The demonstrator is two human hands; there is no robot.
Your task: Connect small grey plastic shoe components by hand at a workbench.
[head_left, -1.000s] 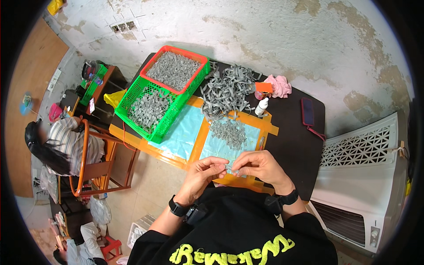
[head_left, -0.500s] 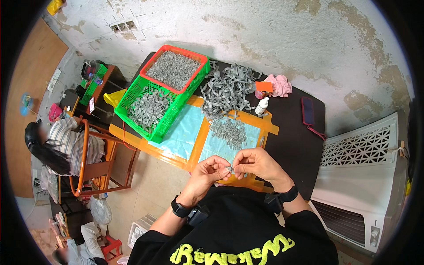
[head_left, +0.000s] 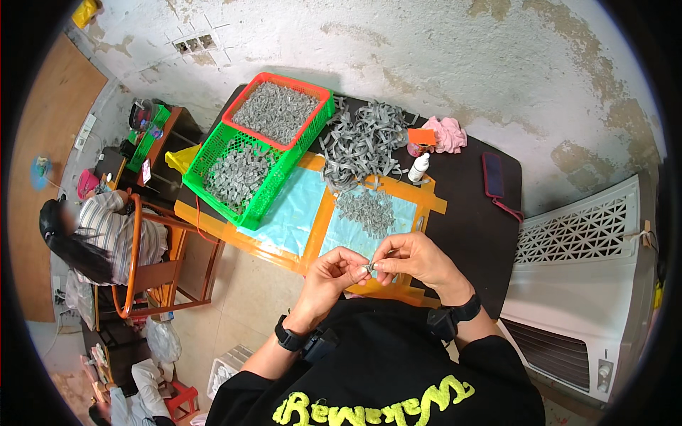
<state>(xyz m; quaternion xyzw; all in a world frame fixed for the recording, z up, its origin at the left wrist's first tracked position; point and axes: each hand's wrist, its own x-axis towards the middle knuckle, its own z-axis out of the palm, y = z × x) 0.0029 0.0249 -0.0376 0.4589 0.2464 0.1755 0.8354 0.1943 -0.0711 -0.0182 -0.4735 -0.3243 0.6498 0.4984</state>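
My left hand [head_left: 332,275] is closed, its thumb and forefinger pinching a small grey piece [head_left: 369,268] that looks like a short looped bit of strap. The fingers of my right hand [head_left: 414,258] are closed at the other side of this piece, and the two fingertips nearly touch. Whatever part the right fingers grip is too small to make out. Just beyond my hands, a heap of small grey and clear bits [head_left: 366,211] lies on a light blue sheet [head_left: 288,220] edged with orange tape. Behind that heap is a tangle of long grey strips [head_left: 366,145].
A green basket [head_left: 284,174] and a red basket [head_left: 256,136] on it hold grey pieces. Near the wall are a white bottle [head_left: 419,169], an orange-topped tin [head_left: 420,142] and a pink cloth [head_left: 449,135]. A phone [head_left: 493,176] lies right. Another person [head_left: 117,234] sits left.
My right hand has shifted slightly up and left, its fingers closer over the small piece. Both hands stay together in the same spot, and the view has moved a little.
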